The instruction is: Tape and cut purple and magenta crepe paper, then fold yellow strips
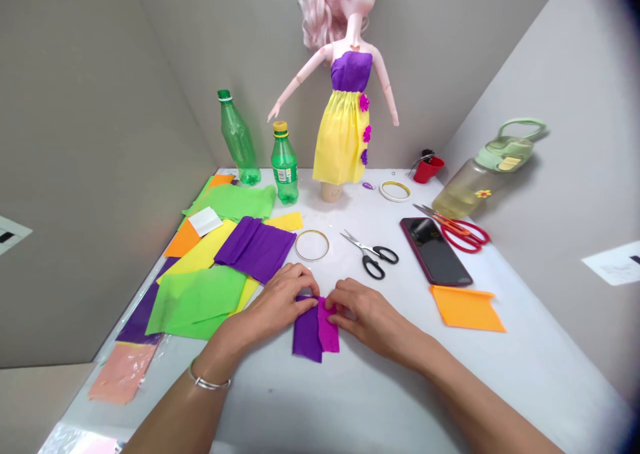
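Two small fabric-like strips lie side by side on the white table in front of me, one purple (pixel 307 331) and one magenta (pixel 329 331), meeting along an edge. My left hand (pixel 283 294) pinches the top of the purple strip between thumb and fingers. With thumb and forefinger, my right hand (pixel 360 311) pinches the upper part of the magenta strip. Black-handled scissors (pixel 371 251) lie just beyond my right hand. Beyond my left hand is a folded purple piece (pixel 257 247), and a thin gold ring (pixel 299 244) lies beside it.
A doll (pixel 340 134) in a purple and yellow dress stands at the back. Green bottles (pixel 285 171) stand left of it. Coloured sheets (pixel 195 301) cover the table's left side. At right are a phone (pixel 436 251), red-handled scissors (pixel 465 233), an orange piece (pixel 467 309) and a tilted water bottle (pixel 463 187).
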The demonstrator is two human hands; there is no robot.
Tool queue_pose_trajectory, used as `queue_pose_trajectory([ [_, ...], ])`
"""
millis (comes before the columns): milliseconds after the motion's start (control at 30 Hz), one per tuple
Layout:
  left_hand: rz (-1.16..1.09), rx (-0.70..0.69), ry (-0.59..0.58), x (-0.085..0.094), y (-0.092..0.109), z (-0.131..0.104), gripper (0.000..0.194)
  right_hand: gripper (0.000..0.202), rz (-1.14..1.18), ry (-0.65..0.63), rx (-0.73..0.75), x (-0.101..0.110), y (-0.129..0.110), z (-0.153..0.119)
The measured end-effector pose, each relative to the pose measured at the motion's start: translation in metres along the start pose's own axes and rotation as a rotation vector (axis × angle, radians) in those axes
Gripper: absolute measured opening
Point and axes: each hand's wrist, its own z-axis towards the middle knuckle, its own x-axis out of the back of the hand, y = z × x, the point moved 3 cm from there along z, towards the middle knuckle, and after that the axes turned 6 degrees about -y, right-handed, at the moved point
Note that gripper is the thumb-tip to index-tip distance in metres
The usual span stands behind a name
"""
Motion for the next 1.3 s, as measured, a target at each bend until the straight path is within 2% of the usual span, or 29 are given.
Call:
queue_pose_trajectory([
  [833,0.028,0.017,0.030,-0.001,0.005,0.001,0.003,0.006,-0.046,-0.010,0.002,-0.003,0.000,0.002],
  [1100,0.077,0.047,0.083,-0.007,0.006,0.003,0.005,0.006,-0.065,-0.019,-0.005,-0.006,0.000,0.003],
  [1300,0.103,0.054,0.093,-0.011,0.002,0.003,0.005,0.015,-0.091,-0.006,0.057,-0.003,-0.002,0.001],
])
